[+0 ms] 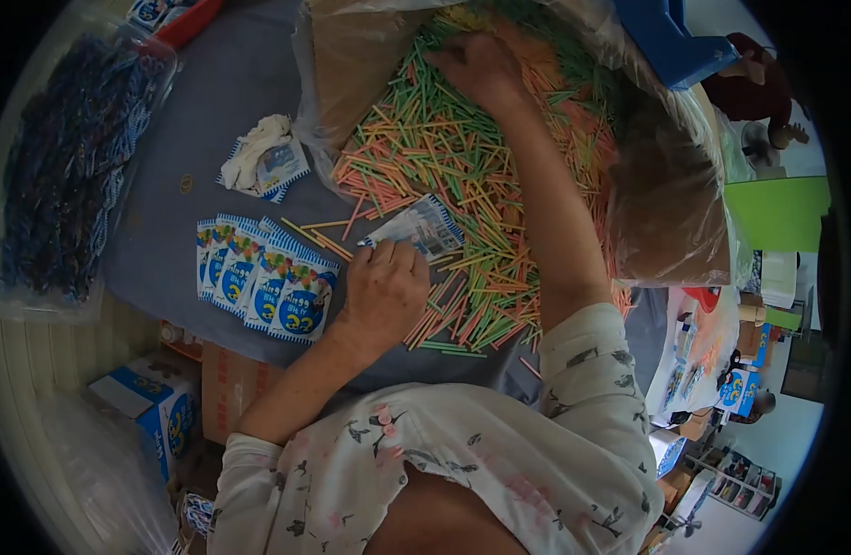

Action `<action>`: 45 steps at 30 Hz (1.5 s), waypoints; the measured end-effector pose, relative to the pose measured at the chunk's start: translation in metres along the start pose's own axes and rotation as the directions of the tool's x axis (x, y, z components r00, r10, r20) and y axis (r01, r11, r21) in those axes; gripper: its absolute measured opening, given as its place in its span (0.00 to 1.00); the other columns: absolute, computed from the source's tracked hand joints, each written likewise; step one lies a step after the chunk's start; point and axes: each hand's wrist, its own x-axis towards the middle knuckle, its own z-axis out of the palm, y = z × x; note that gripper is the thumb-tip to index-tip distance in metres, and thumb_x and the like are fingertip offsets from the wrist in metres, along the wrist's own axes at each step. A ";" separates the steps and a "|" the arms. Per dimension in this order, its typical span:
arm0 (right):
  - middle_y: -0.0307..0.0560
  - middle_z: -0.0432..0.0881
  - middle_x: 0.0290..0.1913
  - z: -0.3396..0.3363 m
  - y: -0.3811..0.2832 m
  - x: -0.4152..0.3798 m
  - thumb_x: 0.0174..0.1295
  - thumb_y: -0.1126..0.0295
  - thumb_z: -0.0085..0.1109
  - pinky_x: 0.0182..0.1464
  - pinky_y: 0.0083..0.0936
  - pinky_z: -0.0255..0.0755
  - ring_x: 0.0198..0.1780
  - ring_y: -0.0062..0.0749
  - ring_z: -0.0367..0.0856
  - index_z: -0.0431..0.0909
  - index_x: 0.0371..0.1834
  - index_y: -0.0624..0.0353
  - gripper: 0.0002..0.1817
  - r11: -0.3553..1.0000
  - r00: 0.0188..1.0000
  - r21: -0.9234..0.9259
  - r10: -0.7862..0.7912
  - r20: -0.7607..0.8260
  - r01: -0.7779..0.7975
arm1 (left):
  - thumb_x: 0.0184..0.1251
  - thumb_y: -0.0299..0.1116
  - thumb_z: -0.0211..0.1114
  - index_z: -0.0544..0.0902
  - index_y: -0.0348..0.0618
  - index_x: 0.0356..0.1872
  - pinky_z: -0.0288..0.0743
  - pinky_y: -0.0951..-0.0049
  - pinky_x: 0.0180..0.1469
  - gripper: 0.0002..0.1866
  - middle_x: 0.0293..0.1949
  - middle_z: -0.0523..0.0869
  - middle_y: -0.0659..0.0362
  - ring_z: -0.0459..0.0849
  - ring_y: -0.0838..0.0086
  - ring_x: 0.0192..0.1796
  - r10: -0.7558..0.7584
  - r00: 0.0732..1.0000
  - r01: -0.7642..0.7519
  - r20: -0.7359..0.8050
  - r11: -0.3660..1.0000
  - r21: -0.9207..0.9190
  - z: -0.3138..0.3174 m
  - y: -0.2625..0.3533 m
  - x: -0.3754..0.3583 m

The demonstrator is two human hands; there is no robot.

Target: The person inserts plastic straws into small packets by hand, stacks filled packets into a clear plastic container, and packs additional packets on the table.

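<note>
My left hand [384,294] is closed on the near edge of a small blue-and-white plastic packet [421,228], beside a few loose sticks on the cloth. My right hand [481,69] reaches far into a heap of thin green, orange, pink and yellow sticks [434,148]. Its fingers bend down among the sticks, and whatever they hold is hidden. Left of my left hand, several printed packets [300,294] lie in an overlapping row. Farther back rests another packet [279,171] with a crumpled whitish piece [257,148] on it.
The sticks spill from a plastic-lined cardboard box [670,208] onto a grey tablecloth [231,65]. A clear tub of dark blue wrappers [79,166] stands at the left. A blue plastic holder [675,42] is at the top right. A person in dark red [753,79] is beyond the box.
</note>
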 end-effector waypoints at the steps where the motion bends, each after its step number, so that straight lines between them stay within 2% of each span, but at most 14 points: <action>1: 0.54 0.87 0.44 0.000 -0.001 -0.003 0.58 0.51 0.66 0.55 0.46 0.75 0.50 0.52 0.84 0.87 0.45 0.51 0.19 0.999 1.000 0.043 0.003 -0.019 -0.002 | 0.49 0.28 0.62 0.81 0.39 0.28 0.71 0.65 0.34 0.06 0.30 0.77 0.57 0.78 0.66 0.36 0.011 1.000 -0.011 -0.006 1.000 0.000 0.000 0.000 -0.001; 5: 0.52 0.86 0.47 -0.029 0.015 -0.029 0.57 0.53 0.68 0.59 0.50 0.72 0.54 0.50 0.82 0.87 0.45 0.52 0.19 1.000 0.998 0.025 0.008 0.059 -0.009 | 0.50 0.29 0.62 0.81 0.40 0.31 0.72 0.64 0.34 0.07 0.30 0.77 0.57 0.79 0.65 0.36 0.010 0.998 -0.008 -0.065 1.000 0.021 -0.003 0.003 0.002; 8: 0.54 0.86 0.45 -0.041 0.017 -0.058 0.56 0.58 0.69 0.52 0.47 0.73 0.48 0.49 0.84 0.82 0.56 0.60 0.26 0.946 0.978 -0.256 -0.173 0.115 0.197 | 0.49 0.29 0.61 0.81 0.39 0.25 0.68 0.67 0.36 0.05 0.29 0.77 0.58 0.78 0.67 0.36 0.017 0.998 -0.015 -0.058 0.999 0.030 0.004 0.006 0.005; 10: 0.52 0.84 0.44 -0.023 0.007 -0.067 0.54 0.59 0.69 0.56 0.57 0.66 0.54 0.48 0.80 0.83 0.50 0.60 0.23 0.863 0.971 -0.454 -0.149 0.187 0.220 | 0.49 0.29 0.61 0.81 0.39 0.25 0.69 0.67 0.35 0.05 0.29 0.77 0.58 0.78 0.67 0.36 0.016 0.999 -0.015 -0.048 0.999 0.030 0.003 0.009 0.008; 13: 0.52 0.84 0.45 -0.008 -0.007 -0.063 0.55 0.62 0.64 0.57 0.64 0.60 0.58 0.47 0.77 0.84 0.45 0.58 0.17 0.845 0.982 -0.516 -0.049 0.185 0.139 | 0.47 0.29 0.62 0.81 0.39 0.24 0.71 0.67 0.34 0.04 0.28 0.77 0.57 0.79 0.66 0.35 0.005 0.999 -0.004 -0.039 1.000 0.018 0.000 0.009 0.009; 20: 0.53 0.85 0.45 0.018 -0.013 -0.043 0.55 0.68 0.57 0.50 0.56 0.65 0.52 0.46 0.82 0.82 0.44 0.57 0.14 0.781 0.984 -0.605 -0.068 0.165 0.155 | 0.48 0.28 0.62 0.82 0.36 0.23 0.81 0.65 0.31 0.05 0.28 0.81 0.53 0.83 0.62 0.33 0.000 0.998 -0.005 -0.056 0.997 -0.081 -0.005 0.004 0.008; 22: 0.53 0.87 0.42 0.018 -0.008 -0.042 0.55 0.67 0.57 0.49 0.57 0.65 0.46 0.47 0.85 0.80 0.47 0.57 0.16 0.865 0.998 -0.497 -0.039 0.056 0.062 | 0.51 0.28 0.64 0.82 0.37 0.25 0.80 0.63 0.33 0.05 0.30 0.80 0.53 0.82 0.61 0.35 -0.038 0.999 0.036 -0.015 0.992 -0.123 -0.006 0.003 0.007; 25: 0.55 0.87 0.39 0.008 -0.002 -0.039 0.56 0.66 0.57 0.49 0.57 0.67 0.41 0.51 0.86 0.78 0.48 0.58 0.17 0.911 0.993 -0.412 0.067 0.094 -0.022 | 0.52 0.28 0.64 0.82 0.37 0.26 0.81 0.62 0.33 0.05 0.30 0.80 0.53 0.82 0.60 0.37 -0.071 0.997 0.070 -0.001 0.986 -0.150 -0.007 0.003 0.010; 32: 0.60 0.86 0.37 0.009 0.015 -0.043 0.58 0.59 0.60 0.47 0.52 0.73 0.40 0.59 0.84 0.79 0.49 0.62 0.21 0.950 1.000 -0.311 0.005 0.004 -0.004 | 0.49 0.27 0.62 0.80 0.38 0.23 0.80 0.64 0.34 0.04 0.29 0.79 0.54 0.80 0.61 0.38 -0.023 0.991 0.006 -0.130 0.991 -0.130 -0.001 -0.002 0.011; 35: 0.60 0.85 0.37 0.016 0.016 -0.045 0.61 0.54 0.62 0.47 0.49 0.74 0.40 0.59 0.84 0.81 0.50 0.60 0.22 0.963 0.961 -0.252 -0.158 -0.227 0.099 | 0.48 0.27 0.62 0.80 0.38 0.23 0.80 0.65 0.36 0.03 0.29 0.78 0.55 0.79 0.63 0.38 0.023 0.994 -0.030 -0.106 0.997 -0.069 0.003 -0.004 0.007; 37: 0.59 0.86 0.39 0.018 0.019 -0.039 0.64 0.50 0.62 0.46 0.47 0.76 0.41 0.55 0.85 0.82 0.51 0.57 0.23 0.993 0.987 -0.090 0.059 -0.149 -0.072 | 0.48 0.27 0.62 0.80 0.38 0.23 0.80 0.65 0.36 0.03 0.30 0.79 0.55 0.79 0.63 0.39 0.019 0.994 -0.026 -0.108 0.997 -0.071 0.003 -0.004 0.003; 41: 0.56 0.86 0.37 0.021 0.033 -0.040 0.67 0.45 0.58 0.45 0.47 0.74 0.46 0.51 0.84 0.85 0.45 0.58 0.24 0.995 0.959 0.059 -0.067 -0.274 0.087 | 0.51 0.27 0.66 0.86 0.36 0.33 0.79 0.65 0.36 0.08 0.33 0.79 0.55 0.81 0.61 0.39 -0.031 0.994 0.016 -0.106 0.991 -0.135 -0.003 -0.003 0.001; 43: 0.50 0.87 0.37 0.000 0.018 -0.050 0.70 0.46 0.56 0.44 0.48 0.75 0.47 0.44 0.85 0.86 0.46 0.56 0.23 0.891 0.993 0.452 0.074 -0.092 -0.025 | 0.51 0.27 0.67 0.86 0.36 0.33 0.79 0.64 0.36 0.08 0.33 0.79 0.55 0.80 0.61 0.39 -0.029 0.996 0.017 -0.089 0.991 -0.132 -0.002 -0.005 -0.001; 45: 0.44 0.87 0.38 -0.003 0.014 -0.060 0.72 0.48 0.54 0.46 0.40 0.74 0.46 0.36 0.83 0.86 0.46 0.54 0.21 0.827 0.981 0.557 0.038 -0.189 0.075 | 0.51 0.26 0.67 0.86 0.37 0.32 0.79 0.64 0.37 0.08 0.32 0.78 0.55 0.80 0.60 0.39 -0.030 0.997 0.021 -0.073 0.992 -0.126 -0.002 -0.008 -0.001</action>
